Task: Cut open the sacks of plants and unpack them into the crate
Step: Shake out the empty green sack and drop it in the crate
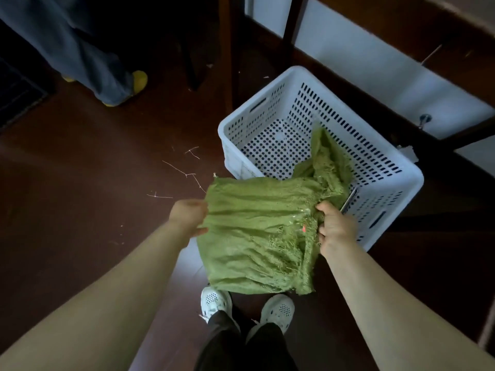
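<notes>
Sack gripped btwn left hand & right hand, over crate edge.

So the left hand and right hand are gripping the green sack by its sides, its far end is drooping into the white crate.

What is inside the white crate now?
Inside the crate, only its bare perforated floor and one end of the green sack show; no plants. The sack covers the near corner.

indoor room: dark floor, wooden table legs, white wall.
</notes>
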A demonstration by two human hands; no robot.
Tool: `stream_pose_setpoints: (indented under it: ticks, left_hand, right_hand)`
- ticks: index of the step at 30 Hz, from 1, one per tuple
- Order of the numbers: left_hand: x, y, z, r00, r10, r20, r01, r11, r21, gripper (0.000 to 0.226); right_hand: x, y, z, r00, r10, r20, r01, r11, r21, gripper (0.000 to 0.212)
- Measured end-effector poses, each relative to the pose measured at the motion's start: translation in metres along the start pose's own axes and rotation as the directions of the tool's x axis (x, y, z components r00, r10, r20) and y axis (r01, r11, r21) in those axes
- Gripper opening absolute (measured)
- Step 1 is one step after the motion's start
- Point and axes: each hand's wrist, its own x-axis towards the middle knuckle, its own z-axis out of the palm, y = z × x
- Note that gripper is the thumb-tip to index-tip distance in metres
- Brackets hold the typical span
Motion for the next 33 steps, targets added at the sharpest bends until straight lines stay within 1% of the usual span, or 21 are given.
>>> stream_pose_setpoints:
  ticks: [1,3,5,7,9,11,13,14,15,17,18,19,20,21,22,24,26,28,30,31,33]
  left_hand:
    - [0.014,-0.014,0.005,0.999,0.034,-0.025,-0.031,0.990,0.139,0.031]
    - [0.042,-0.032,0.015,0.993,0.120,-0.015,-0.104,0.914,0.393,0.051]
    - [0.070,-0.039,0.027,0.988,0.157,-0.001,-0.130,0.822,0.554,0.063]
    - [0.097,-0.043,0.038,0.987,0.157,-0.030,-0.102,0.762,0.640,0.070]
    - [0.118,-0.044,0.044,0.984,0.166,-0.056,-0.083,0.724,0.685,0.079]
    - [0.140,-0.048,0.048,0.982,0.188,-0.033,-0.108,0.689,0.717,0.093]
    - [0.161,-0.053,0.051,0.979,0.200,0.034,-0.159,0.654,0.739,0.106]
    - [0.171,-0.056,0.053,0.973,0.218,0.071,-0.196,0.633,0.749,0.105]
    - [0.182,-0.059,0.056,0.960,0.259,0.109,-0.250,0.606,0.755,0.097]
    - [0.199,-0.065,0.063,0.913,0.368,0.174,-0.358,0.526,0.772,0.061]
    - [0.202,-0.067,0.065,0.896,0.409,0.174,-0.380,0.500,0.778,0.045]
    - [0.201,-0.069,0.067,0.888,0.435,0.146,-0.374,0.502,0.780,0.036]
    - [0.197,-0.068,0.067,0.886,0.451,0.104,-0.359,0.527,0.771,0.032]
    - [0.191,-0.066,0.065,0.884,0.464,0.055,-0.346,0.571,0.744,0.028]
    - [0.183,-0.063,0.061,0.880,0.476,0.005,-0.338,0.618,0.709,0.024]
    - [0.165,-0.056,0.052,0.896,0.442,-0.049,-0.316,0.710,0.630,0.021]
    - [0.141,-0.051,0.044,0.933,0.358,-0.023,-0.290,0.790,0.540,0.020]
    - [0.113,-0.049,0.043,0.969,0.246,0.022,-0.233,0.881,0.411,0.024]
    - [0.083,-0.049,0.049,0.988,0.138,0.073,-0.152,0.951,0.269,0.028]
    - [0.070,-0.050,0.052,0.990,0.105,0.097,-0.124,0.969,0.212,0.025]
    - [0.051,-0.053,0.056,0.988,0.077,0.132,-0.087,0.993,0.074,0.016]
  right_hand:
    - [0.010,0.004,0.002,0.998,-0.053,-0.023,0.052,0.998,-0.032,0.021]
    - [0.030,0.013,0.011,0.981,-0.191,-0.033,0.185,0.975,-0.125,0.019]
    - [0.049,0.022,0.024,0.947,-0.321,-0.026,0.303,0.916,-0.262,0.014]
    - [0.069,0.031,0.035,0.917,-0.399,-0.029,0.360,0.856,-0.372,0.016]
    - [0.089,0.041,0.044,0.894,-0.445,-0.049,0.382,0.816,-0.434,0.022]
    - [0.105,0.050,0.051,0.879,-0.473,-0.054,0.395,0.789,-0.471,0.027]
    - [0.118,0.059,0.057,0.874,-0.483,-0.049,0.395,0.767,-0.505,0.035]
    - [0.124,0.061,0.060,0.870,-0.490,-0.048,0.401,0.762,-0.508,0.038]
    - [0.129,0.064,0.063,0.866,-0.498,-0.045,0.413,0.763,-0.498,0.038]
    - [0.136,0.067,0.069,0.863,-0.503,-0.045,0.437,0.789,-0.432,0.039]
    - [0.138,0.069,0.072,0.866,-0.498,-0.041,0.443,0.804,-0.397,0.040]
    - [0.137,0.070,0.074,0.871,-0.490,-0.023,0.447,0.812,-0.376,0.041]
    - [0.134,0.071,0.077,0.872,-0.488,0.018,0.462,0.813,-0.355,0.044]
    - [0.130,0.073,0.080,0.868,-0.489,0.091,0.491,0.814,-0.311,0.048]
    - [0.123,0.074,0.083,0.855,-0.486,0.178,0.518,0.817,-0.255,0.058]
    - [0.104,0.076,0.089,0.825,-0.453,0.337,0.538,0.813,-0.224,0.093]
    - [0.080,0.072,0.096,0.811,-0.348,0.471,0.521,0.796,-0.308,0.123]
    - [0.058,0.069,0.102,0.807,-0.181,0.562,0.486,0.744,-0.459,0.140]
    - [0.040,0.069,0.103,0.798,-0.027,0.602,0.480,0.632,-0.609,0.146]
    - [0.035,0.069,0.103,0.793,0.006,0.609,0.493,0.580,-0.648,0.148]
    - [0.031,0.071,0.104,0.790,0.020,0.612,0.514,0.521,-0.681,0.147]
